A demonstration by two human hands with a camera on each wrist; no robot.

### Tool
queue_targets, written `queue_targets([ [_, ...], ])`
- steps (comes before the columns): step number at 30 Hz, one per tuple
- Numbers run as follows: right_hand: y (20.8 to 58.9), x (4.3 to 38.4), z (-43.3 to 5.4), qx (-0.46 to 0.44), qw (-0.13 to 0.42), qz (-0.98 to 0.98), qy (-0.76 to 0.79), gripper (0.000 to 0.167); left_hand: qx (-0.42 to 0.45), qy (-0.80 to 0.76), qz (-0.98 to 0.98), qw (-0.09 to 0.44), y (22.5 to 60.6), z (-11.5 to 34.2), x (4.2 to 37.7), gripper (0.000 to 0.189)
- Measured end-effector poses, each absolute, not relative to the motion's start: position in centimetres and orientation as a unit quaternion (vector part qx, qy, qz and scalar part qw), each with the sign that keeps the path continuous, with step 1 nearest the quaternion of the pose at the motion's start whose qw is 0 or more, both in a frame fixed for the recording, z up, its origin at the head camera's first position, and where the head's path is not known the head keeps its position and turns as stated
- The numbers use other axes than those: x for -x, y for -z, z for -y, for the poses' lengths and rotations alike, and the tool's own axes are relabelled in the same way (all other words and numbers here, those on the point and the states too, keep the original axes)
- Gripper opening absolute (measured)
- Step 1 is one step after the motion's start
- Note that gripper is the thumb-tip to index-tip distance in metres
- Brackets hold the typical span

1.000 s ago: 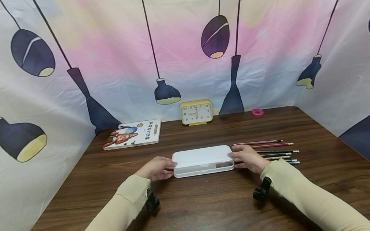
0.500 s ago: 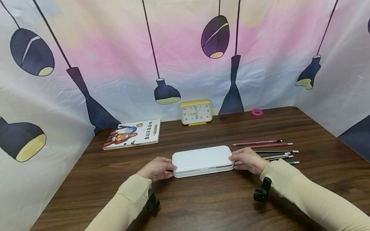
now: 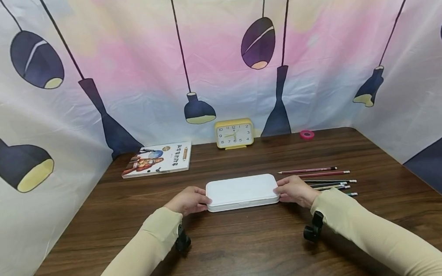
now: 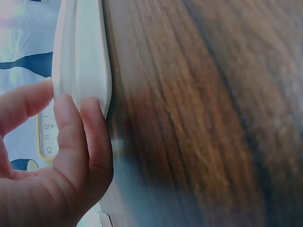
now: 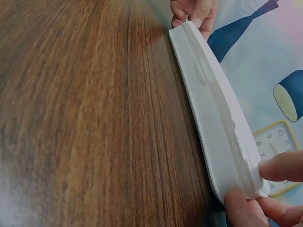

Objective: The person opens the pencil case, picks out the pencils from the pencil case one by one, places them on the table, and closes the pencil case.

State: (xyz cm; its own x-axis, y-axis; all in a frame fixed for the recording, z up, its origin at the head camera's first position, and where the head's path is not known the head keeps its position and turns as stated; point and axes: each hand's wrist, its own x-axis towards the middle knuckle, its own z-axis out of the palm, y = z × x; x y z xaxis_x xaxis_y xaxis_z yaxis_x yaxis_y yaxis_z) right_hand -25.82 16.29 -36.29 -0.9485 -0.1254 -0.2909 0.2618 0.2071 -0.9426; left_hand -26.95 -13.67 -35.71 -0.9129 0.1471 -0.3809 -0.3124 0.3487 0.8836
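A white pencil case (image 3: 242,190) lies on the brown wooden table with its lid down over the base. My left hand (image 3: 189,201) holds its left end, thumb at the lid's edge and fingertips against the side. At the opposite end, my right hand (image 3: 297,191) pinches the corner between thumb and fingers. Along the front of the case (image 5: 208,99), the right wrist view shows the seam between lid and base and a small clasp. Several pencils (image 3: 328,173) lie beside the right hand, which partly hides some of them.
A picture book (image 3: 159,159) lies at the back left of the table (image 3: 238,250). A yellow alarm clock (image 3: 234,134) stands at the back middle, and a pink ring-shaped roll (image 3: 306,134) sits at the back right edge. Behind hangs a lamp-patterned cloth (image 3: 127,54).
The pencil case's lid has come down from partly raised to flat on the base, hiding the inside. Both hands stay at its ends.
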Motion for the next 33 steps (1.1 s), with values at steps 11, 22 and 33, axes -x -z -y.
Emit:
queue_targets([
  [11,36.4,25.8,-16.5,-0.035,0.149,-0.780,0.607,0.038,0.050,-0.554,-0.808,0.194,35.8,13.1,27.0,0.031],
  [22,34.7,26.3,-18.0,-0.019,0.170,-0.782,0.599,0.045,0.048,-0.552,-0.809,0.197,35.4,13.1,27.0,0.036],
  [33,31.9,26.5,-19.6,0.030,0.156,-0.767,0.622,0.053,0.015,-0.550,-0.814,0.187,33.5,14.2,26.8,0.040],
])
